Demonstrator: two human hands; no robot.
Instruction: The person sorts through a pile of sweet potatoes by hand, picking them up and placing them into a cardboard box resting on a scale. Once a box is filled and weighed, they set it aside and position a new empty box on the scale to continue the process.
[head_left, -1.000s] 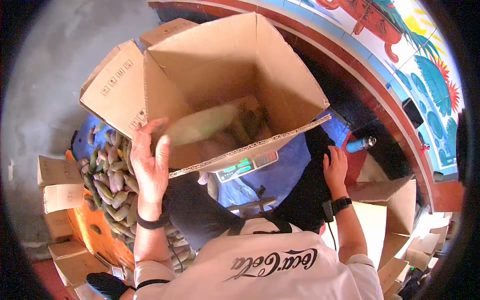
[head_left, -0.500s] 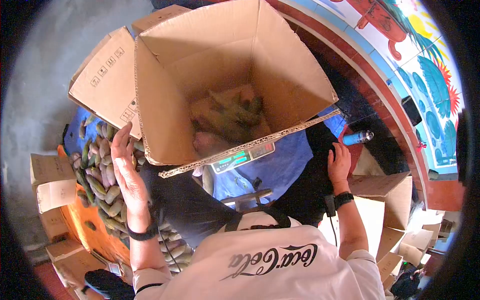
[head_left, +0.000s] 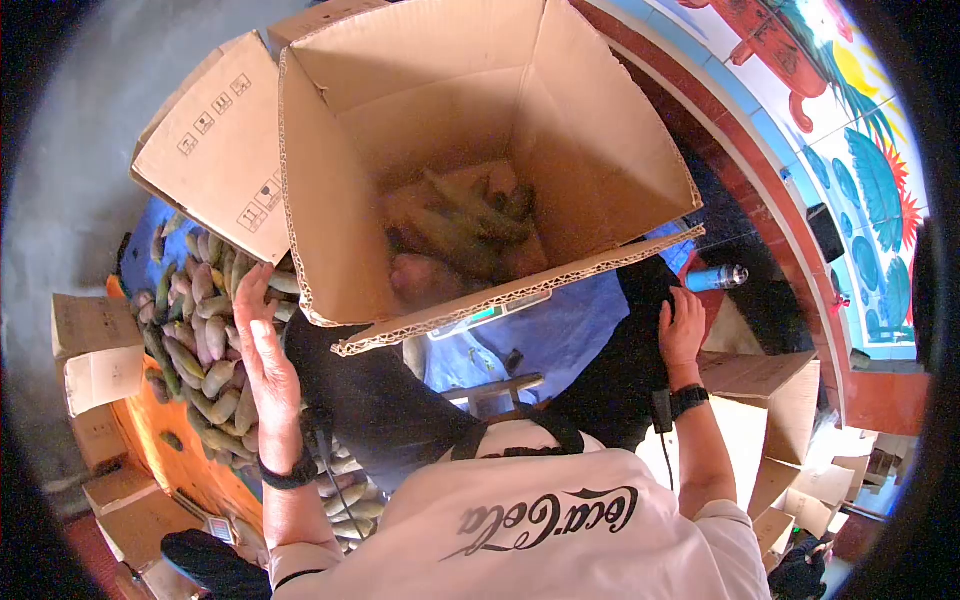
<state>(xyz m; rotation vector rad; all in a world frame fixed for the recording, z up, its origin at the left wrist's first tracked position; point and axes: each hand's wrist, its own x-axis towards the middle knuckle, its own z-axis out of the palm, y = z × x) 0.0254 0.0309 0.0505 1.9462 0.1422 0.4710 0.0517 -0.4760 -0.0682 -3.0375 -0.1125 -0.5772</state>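
Note:
A big open cardboard box (head_left: 430,90) stands in front of me, with several green and reddish tubers (head_left: 470,225) lying at its bottom. Below its near edge shows part of a digital scale (head_left: 487,315) with a lit display. My left hand (head_left: 267,350) is raised beside the box's near left corner, fingers extended, holding nothing. It is near the side flap or neighbouring carton (head_left: 210,140). My right hand (head_left: 683,330) rests on or by my right knee, its fingers apart and empty, away from the box.
A heap of similar tubers (head_left: 205,350) lies at the left on blue and orange sheets. More cartons (head_left: 98,350) stand at the far left and others (head_left: 765,385) at the right. A blue bottle (head_left: 717,277) lies beyond my right hand. Part of a person (head_left: 215,565) shows at the lower left.
The view has shifted slightly, and the box appears a little further right. Its near edge now covers more of the scale. My left hand appears slightly lower; both hands remain empty.

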